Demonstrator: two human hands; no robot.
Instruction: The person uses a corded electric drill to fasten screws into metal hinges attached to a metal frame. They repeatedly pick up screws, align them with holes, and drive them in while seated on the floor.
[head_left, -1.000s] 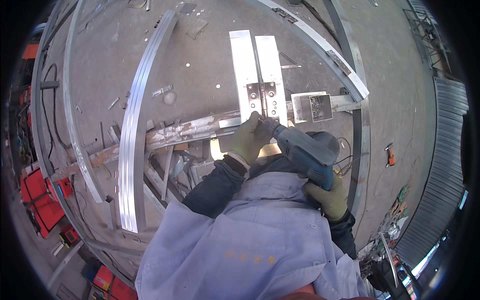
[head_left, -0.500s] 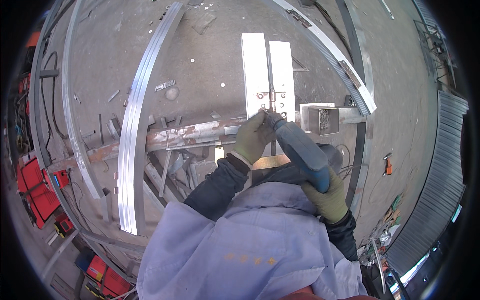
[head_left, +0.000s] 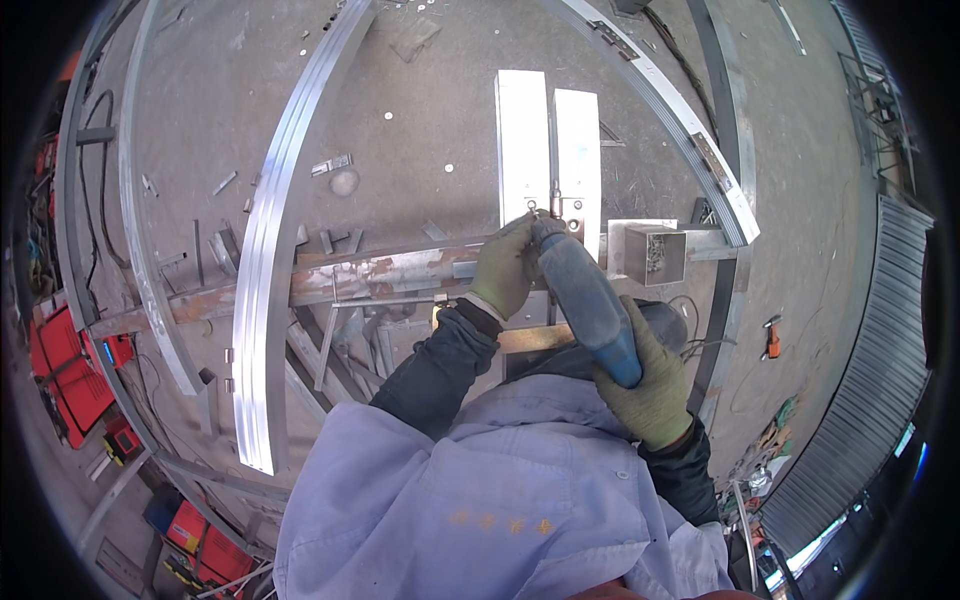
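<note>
My right hand (head_left: 650, 390), in a green work glove, is closed round the rear of a blue-grey power drill (head_left: 588, 305). The drill's nose points away from me at two pale metal profiles (head_left: 523, 140) lying side by side. A hinge (head_left: 556, 200) with screw holes joins them along the gap. My left hand (head_left: 504, 268), gloved alike, is beside the drill's nose over the near end of the left profile. Its fingertips are pinched together at the drill's tip; whatever they hold is too small to make out.
A square metal box (head_left: 655, 255) of screws stands right of the profiles. Across the work runs a rusty beam (head_left: 380, 270). Long aluminium profiles lie to the left (head_left: 275, 220) and right (head_left: 690, 140). An orange-handled hammer (head_left: 773, 338) is on the floor. Red machines (head_left: 70, 355) stand far left.
The drill and both hands have shifted slightly; the drill's nose now covers more of the hinge's near end. The profiles sit a little further right in view.
</note>
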